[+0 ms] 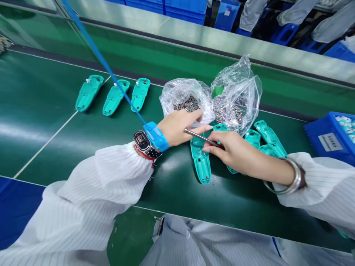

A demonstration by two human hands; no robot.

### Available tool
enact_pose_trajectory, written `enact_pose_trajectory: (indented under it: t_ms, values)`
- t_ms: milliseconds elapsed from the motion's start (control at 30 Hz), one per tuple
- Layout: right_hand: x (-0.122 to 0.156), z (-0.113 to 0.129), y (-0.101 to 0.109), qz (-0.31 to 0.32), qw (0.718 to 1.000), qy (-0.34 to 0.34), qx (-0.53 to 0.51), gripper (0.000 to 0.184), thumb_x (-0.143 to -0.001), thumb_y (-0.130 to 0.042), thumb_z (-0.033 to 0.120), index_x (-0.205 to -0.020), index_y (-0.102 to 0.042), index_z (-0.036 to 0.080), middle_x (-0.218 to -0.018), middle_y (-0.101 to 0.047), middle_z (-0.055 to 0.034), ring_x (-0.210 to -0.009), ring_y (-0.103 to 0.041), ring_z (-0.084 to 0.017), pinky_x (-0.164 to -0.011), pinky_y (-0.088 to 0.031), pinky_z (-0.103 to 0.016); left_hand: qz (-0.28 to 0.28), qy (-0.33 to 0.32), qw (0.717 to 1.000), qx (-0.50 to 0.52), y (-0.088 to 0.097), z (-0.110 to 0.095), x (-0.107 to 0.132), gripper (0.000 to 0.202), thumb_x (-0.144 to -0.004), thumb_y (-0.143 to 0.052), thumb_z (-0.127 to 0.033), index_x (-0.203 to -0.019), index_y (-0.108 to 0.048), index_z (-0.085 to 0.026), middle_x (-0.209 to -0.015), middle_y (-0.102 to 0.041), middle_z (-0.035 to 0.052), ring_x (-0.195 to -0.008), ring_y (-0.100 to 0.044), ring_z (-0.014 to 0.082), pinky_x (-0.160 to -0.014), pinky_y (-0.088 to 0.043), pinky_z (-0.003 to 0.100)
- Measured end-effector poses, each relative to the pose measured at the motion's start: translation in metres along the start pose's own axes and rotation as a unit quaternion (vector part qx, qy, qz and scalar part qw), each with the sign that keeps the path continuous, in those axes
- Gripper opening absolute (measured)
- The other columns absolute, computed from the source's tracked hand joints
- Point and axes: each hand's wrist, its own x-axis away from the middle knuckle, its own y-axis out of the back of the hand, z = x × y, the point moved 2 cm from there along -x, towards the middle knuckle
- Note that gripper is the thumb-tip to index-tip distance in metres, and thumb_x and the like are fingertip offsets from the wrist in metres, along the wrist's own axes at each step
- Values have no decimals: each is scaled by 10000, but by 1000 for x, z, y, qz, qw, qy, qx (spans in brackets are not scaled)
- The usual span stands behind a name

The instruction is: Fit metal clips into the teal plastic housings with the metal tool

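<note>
My left hand (180, 127) reaches to the front edge of an open clear plastic bag (169, 96) full of small metal parts (190, 103). Its thumb stretches right, apart from the bent index finger; the other fingers are largely hidden. Between thumb and fingers, my right hand (230, 147) grips a slim metal rod (198, 136), whose tip points left beneath the left hand. Under both hands lies a teal plastic shell (202, 166), inner side up, its upper part partly covered. A second clear bag (251, 96), with shinier small metal pieces (230, 112), stands behind my right hand.
Several teal shells (270, 138) lie around my right forearm. Three others (88, 94) rest at the left on the green belt (108, 147). A blue bin (318, 131) of small white and teal parts stands right. A blue cord (102, 61) runs from my left wristband.
</note>
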Motion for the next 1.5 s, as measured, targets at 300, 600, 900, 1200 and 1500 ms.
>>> enact_pose_trajectory:
  t_ms: [300,600,900,1200,1500]
  values:
    - [3,2,-19,2,997,51,62,187,-856,-493,214,-704,-514,108,-740,-545,-38,-660,-449,-78,-627,-327,-214,53,28,984,-167,-18,-3,-6,576,-832,-304,-651,-933,-582,-158,-704,-580,54,-654,-546,173,-535,-177,245]
    - [6,2,-21,-9,996,64,68,152,-846,-508,213,-741,-533,106,-738,-546,-28,-623,-436,-64,-589,-315,-204,63,24,980,-186,-23,-1,-5,533,-852,-309,-620,-923,-587,-170,-797,-614,66,-738,-574,203,-539,-154,258]
    - [16,1,-30,-1,987,69,146,139,-873,-431,191,-810,-529,115,-825,-527,-37,-682,-474,-80,-584,-320,-218,54,22,985,-164,-23,0,-4,538,-846,-323,-625,-875,-586,-157,-753,-595,56,-670,-538,157,-541,-158,251]
    - [18,-6,-32,-39,990,121,62,118,-852,-473,152,-749,-512,109,-769,-518,-28,-635,-423,-54,-564,-314,-186,53,5,979,-196,-26,-3,-2,530,-874,-260,-598,-965,-580,-185,-719,-587,55,-639,-537,167,-529,-133,264]
    - [10,-1,12,-70,996,28,42,196,-781,-623,315,-817,-637,123,-707,-584,-18,-605,-468,-53,-580,-336,-185,91,-2,978,-190,-26,-6,-1,460,-900,-258,-529,-944,-565,-190,-730,-613,35,-581,-495,133,-517,-155,248]
